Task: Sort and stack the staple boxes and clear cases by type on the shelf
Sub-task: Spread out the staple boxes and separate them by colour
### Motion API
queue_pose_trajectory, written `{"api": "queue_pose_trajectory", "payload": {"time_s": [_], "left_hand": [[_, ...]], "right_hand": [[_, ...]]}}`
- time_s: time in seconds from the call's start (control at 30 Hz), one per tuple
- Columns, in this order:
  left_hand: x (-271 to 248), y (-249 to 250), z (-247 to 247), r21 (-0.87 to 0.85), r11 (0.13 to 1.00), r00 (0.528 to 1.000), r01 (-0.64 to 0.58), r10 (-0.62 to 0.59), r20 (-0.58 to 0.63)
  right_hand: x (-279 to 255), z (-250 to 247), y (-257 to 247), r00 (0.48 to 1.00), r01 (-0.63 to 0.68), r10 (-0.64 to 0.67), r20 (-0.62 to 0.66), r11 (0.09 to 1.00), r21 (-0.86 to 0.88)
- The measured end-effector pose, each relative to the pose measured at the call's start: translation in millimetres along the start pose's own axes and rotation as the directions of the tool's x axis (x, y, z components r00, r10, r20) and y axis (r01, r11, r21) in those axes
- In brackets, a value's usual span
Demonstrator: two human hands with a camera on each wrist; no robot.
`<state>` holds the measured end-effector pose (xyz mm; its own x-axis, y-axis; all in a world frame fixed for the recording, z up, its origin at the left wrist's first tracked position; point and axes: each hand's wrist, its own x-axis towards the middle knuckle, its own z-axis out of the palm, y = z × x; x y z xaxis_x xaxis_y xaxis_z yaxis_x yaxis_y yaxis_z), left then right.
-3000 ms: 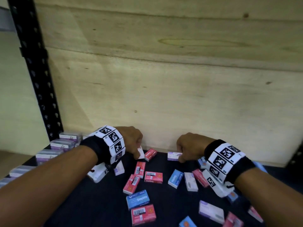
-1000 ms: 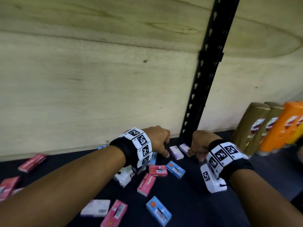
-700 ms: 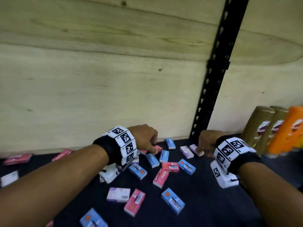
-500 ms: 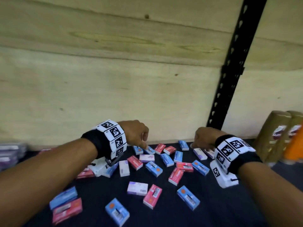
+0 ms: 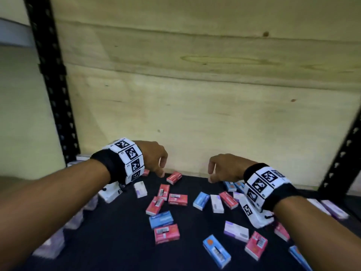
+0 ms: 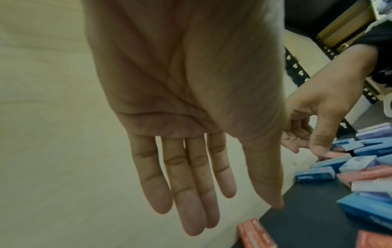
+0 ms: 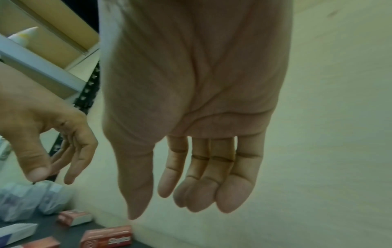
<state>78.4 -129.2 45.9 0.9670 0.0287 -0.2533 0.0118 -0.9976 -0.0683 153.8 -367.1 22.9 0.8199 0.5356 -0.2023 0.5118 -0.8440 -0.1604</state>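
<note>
Staple boxes (image 5: 177, 199) lie scattered below both hands; left hand (image 5: 154, 158) and right hand (image 5: 224, 169) hang relaxed, empty, between picks. Next: pinching one box, probably red.

A pale plywood back panel (image 5: 195, 94) fills the head view from 10 to 2 o'clock, its grain running sideways, with a few dark knots. A black perforated steel upright (image 5: 52, 85) rises at 10 o'clock; a second upright (image 5: 343, 159) leans in at 3 o'clock. The shelf surface (image 5: 121, 231) at 6 o'clock is dark and matte. Left of the first upright stands a plain cream wall (image 5: 21, 114), crossed near the top by a grey ledge (image 5: 15, 34). The light is dim and greenish.
</note>
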Motion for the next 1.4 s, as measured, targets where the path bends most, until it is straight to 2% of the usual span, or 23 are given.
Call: {"api": "queue_pose_trajectory", "payload": {"time_s": [0.1,0.23,0.33,0.53,0.77,1.03,1.23,1.4], "left_hand": [[-3.4,-18.6,6.6,0.025,0.999,0.999,0.041,-0.041,0.029],[-2.9,-29.0,24.7,0.160,0.986,0.994,0.045,-0.061,0.092],[1.7,-32.0,33.9,0.192,0.981,0.986,0.020,-0.051,0.157],[13.6,-33.1,38.8,0.205,0.979,0.959,0.002,-0.060,0.276],[19.7,-33.9,41.6,0.146,0.989,0.947,0.004,-0.051,0.317],[18.2,-17.1,30.8,0.187,0.982,0.961,0.021,-0.071,0.268],[8.6,48.6,2.5,0.200,0.968,0.986,-0.149,0.131,0.103],[17.7,123.2,-6.5,0.151,0.926,0.938,-0.347,0.342,0.060]], "right_hand": [[9.8,6.7,-23.9,0.994,0.078,-0.077,0.084,0.997,-0.011],[17.8,13.6,-40.5,0.973,0.122,-0.109,0.204,0.991,-0.051],[14.9,14.9,-40.9,0.960,0.123,-0.096,0.261,0.989,-0.088],[6.7,12.3,-27.6,0.936,0.046,0.015,0.352,0.985,-0.165],[4.7,22.0,-16.0,0.920,0.000,0.077,0.385,0.981,-0.195],[-1.2,16.4,-7.8,0.944,0.043,-0.004,0.329,0.993,-0.111],[-28.7,-8.5,37.2,0.980,-0.012,0.031,0.196,0.995,-0.097],[-71.7,-12.5,110.8,0.967,-0.182,0.198,0.162,0.977,-0.109]]}}
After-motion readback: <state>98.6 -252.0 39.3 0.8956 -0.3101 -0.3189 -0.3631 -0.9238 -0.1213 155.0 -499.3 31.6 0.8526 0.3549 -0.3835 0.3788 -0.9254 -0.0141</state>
